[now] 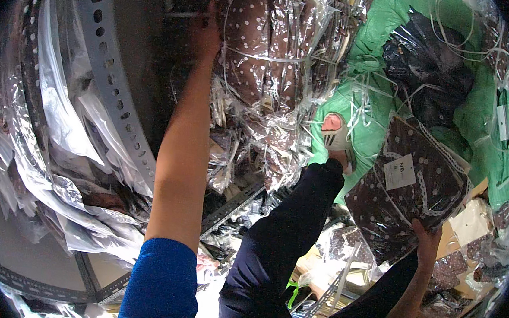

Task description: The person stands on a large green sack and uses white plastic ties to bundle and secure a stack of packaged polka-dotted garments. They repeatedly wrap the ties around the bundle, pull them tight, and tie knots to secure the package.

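My left hand (207, 34) reaches up to the top of a bundle of brown polka-dot garments (264, 51) wrapped in clear plastic and tied with white strapping; its fingers grip the bundle's upper left edge. My right hand (427, 238) holds a flat plastic-wrapped brown polka-dot garment pack (409, 191) with a white label by its lower corner. My dark-trousered leg (283, 240) stretches forward, and its foot in a pink slipper (336, 136) rests against a green sack.
A grey perforated metal shelf post (109, 55) runs down the left, with clear-bagged garments (62, 142) stacked behind it. A big green sack (383, 67) holding dark bagged clothes and loose white straps lies at the right. More packs and cardboard (472, 232) litter the floor.
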The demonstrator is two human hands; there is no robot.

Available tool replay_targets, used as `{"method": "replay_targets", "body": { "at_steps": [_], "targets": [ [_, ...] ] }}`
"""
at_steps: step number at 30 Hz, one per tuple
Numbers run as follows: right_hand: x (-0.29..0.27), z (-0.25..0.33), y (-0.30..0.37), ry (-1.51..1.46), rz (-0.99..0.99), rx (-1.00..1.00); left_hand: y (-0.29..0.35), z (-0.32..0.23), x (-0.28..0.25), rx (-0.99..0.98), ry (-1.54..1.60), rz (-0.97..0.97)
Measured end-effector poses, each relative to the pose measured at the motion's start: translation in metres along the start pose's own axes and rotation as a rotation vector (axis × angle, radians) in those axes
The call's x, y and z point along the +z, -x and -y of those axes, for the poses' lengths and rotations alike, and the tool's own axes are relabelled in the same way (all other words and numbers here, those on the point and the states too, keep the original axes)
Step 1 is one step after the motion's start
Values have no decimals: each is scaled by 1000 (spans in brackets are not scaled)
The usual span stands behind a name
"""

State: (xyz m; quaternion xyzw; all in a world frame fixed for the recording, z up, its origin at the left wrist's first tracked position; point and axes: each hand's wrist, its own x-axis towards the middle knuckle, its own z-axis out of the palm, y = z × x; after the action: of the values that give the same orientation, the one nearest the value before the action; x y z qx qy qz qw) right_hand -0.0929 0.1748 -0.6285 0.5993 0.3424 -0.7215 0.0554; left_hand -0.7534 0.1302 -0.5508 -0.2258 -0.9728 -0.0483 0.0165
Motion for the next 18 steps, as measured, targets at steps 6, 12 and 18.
{"method": "replay_targets", "body": {
  "at_steps": [6,12,18],
  "targets": [
    [-26,-7,-1,92,-2,-24,5,2,-12,-21,60,122],
    [-35,-12,4,101,-58,-3,40,4,-31,51,195,-22],
    [-42,0,17,78,-17,14,280,-84,-83,284,449,232]
  ]
}}
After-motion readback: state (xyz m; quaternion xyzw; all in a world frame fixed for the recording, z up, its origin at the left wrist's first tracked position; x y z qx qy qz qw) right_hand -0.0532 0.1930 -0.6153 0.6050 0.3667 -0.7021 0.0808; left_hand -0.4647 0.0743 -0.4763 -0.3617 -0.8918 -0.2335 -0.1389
